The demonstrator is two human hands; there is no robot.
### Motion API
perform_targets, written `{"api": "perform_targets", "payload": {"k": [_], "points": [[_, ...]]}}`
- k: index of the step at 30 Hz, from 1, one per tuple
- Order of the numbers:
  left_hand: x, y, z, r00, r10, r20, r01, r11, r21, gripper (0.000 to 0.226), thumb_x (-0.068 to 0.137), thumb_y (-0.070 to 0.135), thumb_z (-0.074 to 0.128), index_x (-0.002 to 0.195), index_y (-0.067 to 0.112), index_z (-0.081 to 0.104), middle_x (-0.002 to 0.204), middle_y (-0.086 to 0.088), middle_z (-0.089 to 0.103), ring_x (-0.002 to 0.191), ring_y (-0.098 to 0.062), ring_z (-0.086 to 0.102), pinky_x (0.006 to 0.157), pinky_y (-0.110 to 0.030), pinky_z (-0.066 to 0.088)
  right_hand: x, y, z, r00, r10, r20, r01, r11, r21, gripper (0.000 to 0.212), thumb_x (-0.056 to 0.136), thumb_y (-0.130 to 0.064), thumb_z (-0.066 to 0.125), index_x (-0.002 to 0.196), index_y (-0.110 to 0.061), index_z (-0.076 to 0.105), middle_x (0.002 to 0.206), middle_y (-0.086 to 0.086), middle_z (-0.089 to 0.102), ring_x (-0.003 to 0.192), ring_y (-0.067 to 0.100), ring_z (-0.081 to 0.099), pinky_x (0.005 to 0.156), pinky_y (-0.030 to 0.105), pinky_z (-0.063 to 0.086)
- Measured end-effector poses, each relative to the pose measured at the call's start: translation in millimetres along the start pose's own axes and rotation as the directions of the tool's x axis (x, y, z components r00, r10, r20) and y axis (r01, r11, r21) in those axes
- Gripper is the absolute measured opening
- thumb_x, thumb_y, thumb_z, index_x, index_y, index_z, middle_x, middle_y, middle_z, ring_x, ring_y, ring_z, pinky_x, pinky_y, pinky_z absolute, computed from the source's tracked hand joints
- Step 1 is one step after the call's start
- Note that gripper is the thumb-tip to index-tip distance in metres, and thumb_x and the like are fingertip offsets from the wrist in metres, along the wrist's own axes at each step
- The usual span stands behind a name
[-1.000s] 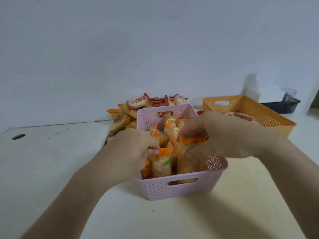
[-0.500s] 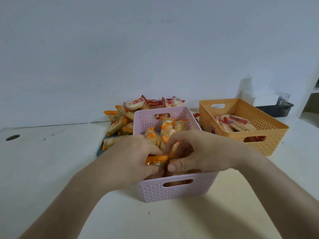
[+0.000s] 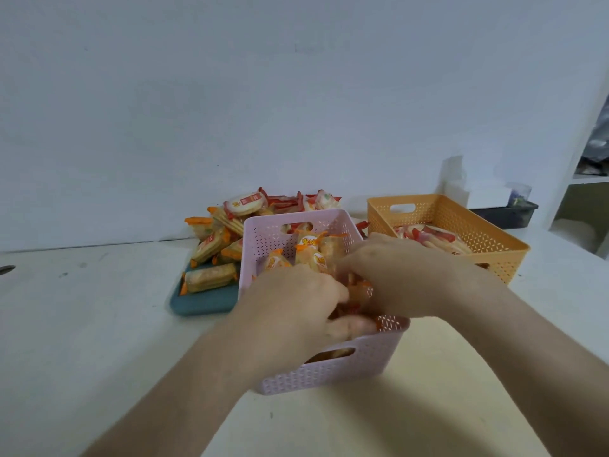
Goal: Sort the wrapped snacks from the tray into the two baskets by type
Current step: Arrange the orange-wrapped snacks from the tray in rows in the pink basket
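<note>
At the far left the white bench (image 3: 82, 324) has a small dark hole (image 3: 6, 269). Next comes a blue tray (image 3: 204, 301) with a mixed pile of snacks (image 3: 214, 245) on it, touching the pink basket (image 3: 329, 374). That basket holds orange-wrapped snacks (image 3: 309, 255), some standing on end. The left hand (image 3: 293, 301) reaches into its near end, its grip closed round a blurred bundle of them. The right hand (image 3: 405, 275) meets it there with fingers curled down; blur hides whether its grip has hold of anything. To the right, the orange basket (image 3: 478, 232) contains red-wrapped snacks (image 3: 435, 234). A dark bin (image 3: 504, 214) sits behind it.
</note>
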State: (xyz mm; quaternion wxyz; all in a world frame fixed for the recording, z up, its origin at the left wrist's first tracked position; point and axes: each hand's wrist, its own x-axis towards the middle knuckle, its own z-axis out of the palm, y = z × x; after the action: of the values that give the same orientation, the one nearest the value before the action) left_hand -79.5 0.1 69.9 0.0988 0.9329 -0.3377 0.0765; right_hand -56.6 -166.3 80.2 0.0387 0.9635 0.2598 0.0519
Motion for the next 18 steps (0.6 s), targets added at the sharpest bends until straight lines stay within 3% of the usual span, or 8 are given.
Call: {"api": "perform_targets", "payload": {"k": [2, 4, 10, 15, 18], "points": [[2.5, -0.5, 0.9, 1.000, -0.025, 0.004, 0.025, 1.000, 0.012, 0.028, 0.089, 0.051, 0.049, 0.090, 0.030, 0.067, 0.070, 0.008, 0.061, 0.070, -0.010, 0.056, 0.066, -0.037, 0.051, 0.6, -0.5, 5.9, 0.999, -0.006, -0.032, 0.005, 0.998, -0.058, 0.029, 0.084, -0.022, 0.060, 0.111, -0.033, 0.058, 0.110, -0.009, 0.055, 0.108, 0.015, 0.045, 0.078, 0.028, 0.037], [0.6, -5.7, -0.9, 0.998, -0.063, -0.014, 0.064, 0.996, 0.069, 0.019, 0.090, 0.041, 0.051, 0.086, 0.029, 0.066, 0.070, 0.010, 0.063, 0.072, -0.009, 0.057, 0.066, -0.033, 0.051, 0.8, -0.5, 9.9, 1.000, -0.004, -0.022, 0.002, 0.996, -0.086, 0.027, 0.085, -0.023, 0.059, 0.111, -0.030, 0.057, 0.111, -0.008, 0.054, 0.110, 0.016, 0.044, 0.077, 0.031, 0.033], [-12.2, -20.7, -0.6, 0.978, -0.182, -0.102, 0.192, 0.977, 0.096, 0.017, 0.091, 0.041, 0.051, 0.085, 0.032, 0.064, 0.072, 0.013, 0.065, 0.072, -0.005, 0.059, 0.064, -0.032, 0.052, -1.2, -4.7, 5.6, 0.999, 0.032, 0.030, -0.033, 0.999, 0.033, 0.013, 0.089, -0.018, 0.055, 0.095, -0.029, 0.056, 0.101, -0.011, 0.057, 0.105, 0.017, 0.051, 0.089, 0.039, 0.035], [-12.5, -18.9, 5.0, 0.961, -0.228, -0.155, 0.243, 0.966, 0.084, 0.017, 0.091, 0.039, 0.051, 0.082, 0.030, 0.063, 0.067, 0.011, 0.063, 0.069, -0.007, 0.059, 0.058, -0.026, 0.048, 1.8, -7.4, 13.6, 0.999, 0.049, 0.020, -0.049, 0.999, -0.013, 0.022, 0.086, -0.017, 0.060, 0.106, -0.027, 0.056, 0.100, -0.009, 0.060, 0.100, 0.016, 0.054, 0.086, 0.042, 0.035], [-13.1, -18.7, 5.4, 0.954, -0.258, -0.154, 0.266, 0.964, 0.028, 0.016, 0.092, 0.038, 0.053, 0.088, 0.032, 0.067, 0.072, 0.013, 0.067, 0.076, -0.007, 0.061, 0.064, -0.028, 0.051, 3.0, -9.8, 12.6, 0.998, 0.053, 0.041, -0.053, 0.999, 0.006, 0.014, 0.086, -0.018, 0.058, 0.096, -0.026, 0.065, 0.096, -0.005, 0.059, 0.097, 0.019, 0.054, 0.085, 0.043, 0.035]]}}
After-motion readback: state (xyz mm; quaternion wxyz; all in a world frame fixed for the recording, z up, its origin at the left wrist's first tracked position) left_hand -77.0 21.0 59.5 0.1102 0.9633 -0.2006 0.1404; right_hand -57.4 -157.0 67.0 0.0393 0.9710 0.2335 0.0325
